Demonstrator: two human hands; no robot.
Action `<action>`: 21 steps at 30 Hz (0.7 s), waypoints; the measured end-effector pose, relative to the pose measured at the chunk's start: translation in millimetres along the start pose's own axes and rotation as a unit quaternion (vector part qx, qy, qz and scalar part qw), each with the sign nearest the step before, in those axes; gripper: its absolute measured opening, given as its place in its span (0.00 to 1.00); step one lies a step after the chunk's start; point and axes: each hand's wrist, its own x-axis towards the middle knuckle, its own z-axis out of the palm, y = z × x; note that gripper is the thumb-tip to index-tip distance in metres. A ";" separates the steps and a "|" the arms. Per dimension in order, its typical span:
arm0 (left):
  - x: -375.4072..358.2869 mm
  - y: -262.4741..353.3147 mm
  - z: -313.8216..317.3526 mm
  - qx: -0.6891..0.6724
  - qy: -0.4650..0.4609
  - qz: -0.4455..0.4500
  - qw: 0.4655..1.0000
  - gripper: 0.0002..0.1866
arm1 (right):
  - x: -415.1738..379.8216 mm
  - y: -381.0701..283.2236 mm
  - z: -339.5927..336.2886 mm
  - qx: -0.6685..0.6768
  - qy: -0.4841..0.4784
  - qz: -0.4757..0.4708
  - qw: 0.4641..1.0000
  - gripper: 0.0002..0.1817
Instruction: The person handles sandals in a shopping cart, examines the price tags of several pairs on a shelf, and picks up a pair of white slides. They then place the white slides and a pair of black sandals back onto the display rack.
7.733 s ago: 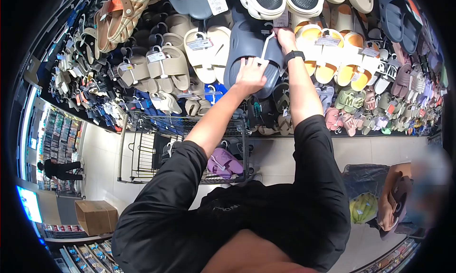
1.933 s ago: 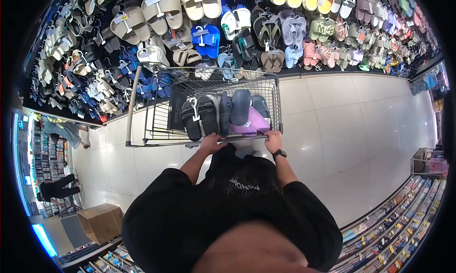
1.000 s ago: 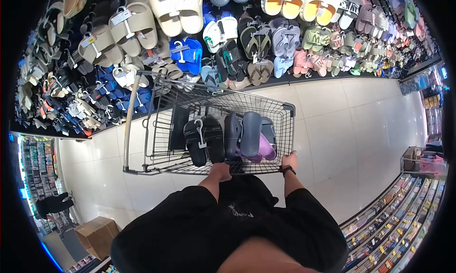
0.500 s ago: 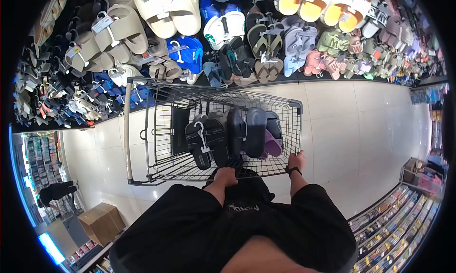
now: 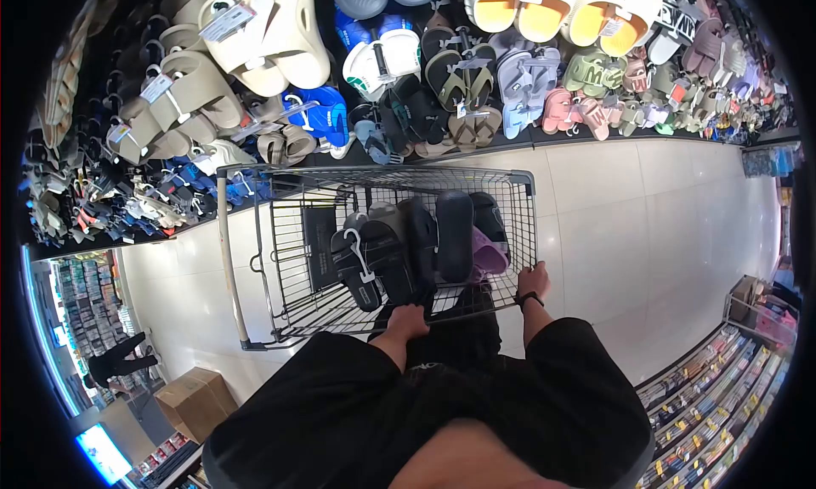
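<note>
One wire shopping cart [image 5: 520, 177] stands in the head view. The left hand [image 5: 408, 321] has its grip closed on the near side rim; the right hand [image 5: 534, 281] has its grip curled about the front corner. Within lie black strap slides [image 5: 390, 253], a dark slide [image 5: 455, 235] and a purple slip-on [image 5: 488, 255]. Compared with half a second earlier, the cart's handle [image 5: 231, 276] overlaps the footwear rack [image 5: 531, 140] less; the cart thus appears slightly turned, occupying both hands.
</note>
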 end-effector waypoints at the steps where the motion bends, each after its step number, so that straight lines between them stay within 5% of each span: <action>1: -0.1 2.0 -0.4 0.000 0.001 -0.003 1.000 0.25 | 1.4 1.8 -0.1 0.001 -0.004 0.005 1.000 0.11; 21: 7.2 11.3 4.7 0.012 0.049 -0.108 0.993 0.17 | 12.1 -8.3 -21.5 0.045 -0.083 -0.024 0.995 0.16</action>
